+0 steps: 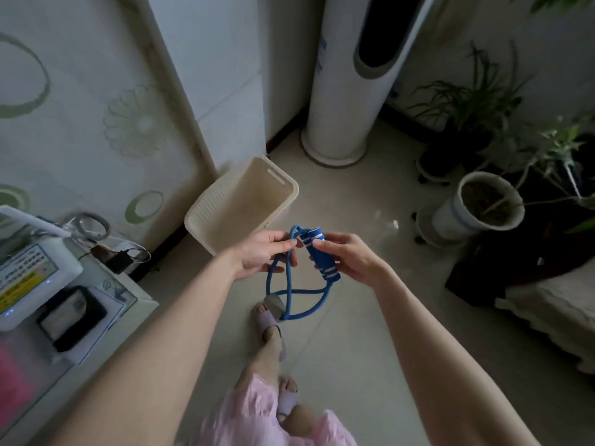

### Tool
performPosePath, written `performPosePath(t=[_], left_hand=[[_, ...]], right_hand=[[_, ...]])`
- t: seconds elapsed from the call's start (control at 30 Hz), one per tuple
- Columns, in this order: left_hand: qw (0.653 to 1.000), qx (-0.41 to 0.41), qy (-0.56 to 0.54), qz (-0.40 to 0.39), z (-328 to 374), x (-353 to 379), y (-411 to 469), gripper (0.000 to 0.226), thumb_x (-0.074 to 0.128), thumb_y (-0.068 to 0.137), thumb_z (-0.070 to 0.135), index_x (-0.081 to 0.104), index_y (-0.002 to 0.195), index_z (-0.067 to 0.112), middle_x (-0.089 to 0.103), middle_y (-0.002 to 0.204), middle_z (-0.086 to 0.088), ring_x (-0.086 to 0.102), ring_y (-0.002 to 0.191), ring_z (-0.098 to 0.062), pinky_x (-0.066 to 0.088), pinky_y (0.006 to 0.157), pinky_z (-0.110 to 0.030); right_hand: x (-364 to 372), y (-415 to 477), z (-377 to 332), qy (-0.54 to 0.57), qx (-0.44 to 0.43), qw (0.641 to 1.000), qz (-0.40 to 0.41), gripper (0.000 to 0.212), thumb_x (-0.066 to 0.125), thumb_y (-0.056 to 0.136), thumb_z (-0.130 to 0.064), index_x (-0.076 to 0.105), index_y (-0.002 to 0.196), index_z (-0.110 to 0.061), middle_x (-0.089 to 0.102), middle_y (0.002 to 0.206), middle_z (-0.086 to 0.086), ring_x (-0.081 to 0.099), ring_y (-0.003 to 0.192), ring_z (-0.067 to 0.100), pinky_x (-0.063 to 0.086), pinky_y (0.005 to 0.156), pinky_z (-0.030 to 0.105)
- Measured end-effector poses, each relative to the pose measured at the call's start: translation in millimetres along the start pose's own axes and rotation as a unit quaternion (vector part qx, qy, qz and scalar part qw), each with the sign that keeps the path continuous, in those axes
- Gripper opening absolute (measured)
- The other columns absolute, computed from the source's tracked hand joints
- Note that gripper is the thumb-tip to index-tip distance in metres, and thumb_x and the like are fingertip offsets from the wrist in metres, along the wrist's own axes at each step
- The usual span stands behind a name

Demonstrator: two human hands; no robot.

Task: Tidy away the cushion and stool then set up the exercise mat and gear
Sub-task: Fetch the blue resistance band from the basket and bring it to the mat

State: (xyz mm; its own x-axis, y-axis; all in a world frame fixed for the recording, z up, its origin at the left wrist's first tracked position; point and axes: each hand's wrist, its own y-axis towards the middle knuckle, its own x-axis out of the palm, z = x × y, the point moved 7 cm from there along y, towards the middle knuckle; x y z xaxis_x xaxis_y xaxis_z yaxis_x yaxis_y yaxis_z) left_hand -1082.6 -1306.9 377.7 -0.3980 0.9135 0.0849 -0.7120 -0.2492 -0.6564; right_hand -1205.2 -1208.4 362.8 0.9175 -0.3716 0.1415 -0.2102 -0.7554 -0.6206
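I hold a blue resistance band (291, 296) in front of me above the floor. My right hand (349, 257) grips its blue foam handle (320, 254), which has white stripes at both ends. My left hand (262, 252) pinches the tube near the other end of that handle. The tube hangs below in crossed loops with a grey centre piece (275, 304) at the bottom. No mat, cushion or stool is in view.
A cream plastic basket (222, 201), with nothing visible inside, stands on the tiled floor just beyond my hands. A white tower fan (351, 101) stands behind it. Potted plants (483, 204) fill the right side. A side table with devices (38, 275) is at left, a bed edge (553, 307) at right.
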Motion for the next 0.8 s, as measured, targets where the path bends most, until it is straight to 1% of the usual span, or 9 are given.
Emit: performPosePath(t=[0.1,0.17,0.27,0.3,0.37,0.47,0.53,0.63,0.8], left_hand=[[0.999,-0.011,0.030,-0.024,-15,41,-19,0.020,0.047,0.097,0.020,0.062,0.110,0.013,0.064,0.076,0.001,0.062,0.088,-0.018,0.043,0.097,-0.047],[0.998,-0.014,0.046,-0.047,-25,67,-32,0.020,0.048,0.097,0.020,0.062,0.109,0.014,0.063,0.077,0.000,0.062,0.088,-0.018,0.044,0.097,-0.047],[0.996,-0.014,0.056,-0.066,-36,87,-43,0.018,0.048,0.097,0.020,0.062,0.107,0.017,0.063,0.078,-0.001,0.062,0.087,-0.018,0.045,0.095,-0.045],[0.993,-0.011,0.076,-0.084,-42,106,-53,0.018,0.047,0.097,0.020,0.062,0.107,0.016,0.063,0.078,-0.001,0.062,0.087,-0.017,0.046,0.094,-0.044],[0.992,-0.006,0.085,-0.092,-48,116,-60,0.019,0.048,0.098,0.021,0.062,0.109,0.015,0.063,0.077,0.000,0.062,0.086,-0.016,0.047,0.091,-0.041],[0.981,-0.001,0.131,-0.141,-72,154,-85,0.020,0.048,0.097,0.022,0.062,0.110,0.015,0.063,0.076,0.001,0.063,0.084,-0.013,0.049,0.084,-0.034],[0.974,-0.002,0.149,-0.172,-95,176,-105,0.021,0.048,0.098,0.022,0.061,0.111,0.014,0.063,0.075,0.002,0.062,0.081,-0.012,0.049,0.079,-0.031],[0.963,-0.013,0.169,-0.209,-134,204,-134,0.021,0.048,0.097,0.021,0.062,0.111,0.013,0.062,0.075,0.001,0.062,0.078,-0.011,0.049,0.076,-0.030],[0.946,-0.025,0.202,-0.253,-190,252,-182,0.019,0.048,0.098,0.021,0.063,0.108,0.014,0.061,0.073,0.001,0.062,0.075,-0.012,0.048,0.069,-0.027]], right_hand=[[-9,-47,32,0.027,0.001,0.999,0.038,0.033,0.074,0.076,-0.026,0.068,0.106,-0.011,0.068,0.100,0.011,0.065,0.092,0.023,0.049,0.093,0.050],[-13,-78,52,0.044,-0.003,0.997,0.061,0.037,0.074,0.078,-0.026,0.068,0.109,-0.009,0.069,0.100,0.011,0.065,0.091,0.023,0.049,0.093,0.051],[-14,-106,71,0.064,-0.003,0.994,0.086,0.043,0.076,0.073,-0.029,0.068,0.110,-0.007,0.068,0.102,0.013,0.064,0.091,0.025,0.048,0.094,0.052],[-15,-133,84,0.077,-0.011,0.991,0.109,0.042,0.076,0.074,-0.029,0.068,0.109,-0.008,0.068,0.102,0.013,0.064,0.091,0.025,0.048,0.094,0.053],[-13,-151,99,0.085,-0.008,0.988,0.126,0.033,0.075,0.077,-0.027,0.070,0.105,-0.010,0.068,0.102,0.013,0.064,0.089,0.026,0.048,0.093,0.053],[-5,-205,142,0.113,-0.019,0.977,0.180,0.023,0.073,0.080,-0.027,0.072,0.098,-0.014,0.068,0.097,0.011,0.064,0.087,0.025,0.048,0.093,0.054],[8,-239,174,0.133,-0.022,0.968,0.210,0.022,0.073,0.080,-0.028,0.072,0.098,-0.014,0.068,0.097,0.010,0.064,0.086,0.025,0.048,0.092,0.054],[30,-284,220,0.151,-0.026,0.955,0.254,0.021,0.073,0.080,-0.030,0.073,0.097,-0.017,0.068,0.100,0.010,0.064,0.088,0.027,0.048,0.092,0.054],[61,-358,288,0.202,-0.025,0.931,0.304,0.026,0.073,0.081,-0.026,0.071,0.102,-0.012,0.068,0.104,0.012,0.063,0.093,0.027,0.049,0.093,0.055]])
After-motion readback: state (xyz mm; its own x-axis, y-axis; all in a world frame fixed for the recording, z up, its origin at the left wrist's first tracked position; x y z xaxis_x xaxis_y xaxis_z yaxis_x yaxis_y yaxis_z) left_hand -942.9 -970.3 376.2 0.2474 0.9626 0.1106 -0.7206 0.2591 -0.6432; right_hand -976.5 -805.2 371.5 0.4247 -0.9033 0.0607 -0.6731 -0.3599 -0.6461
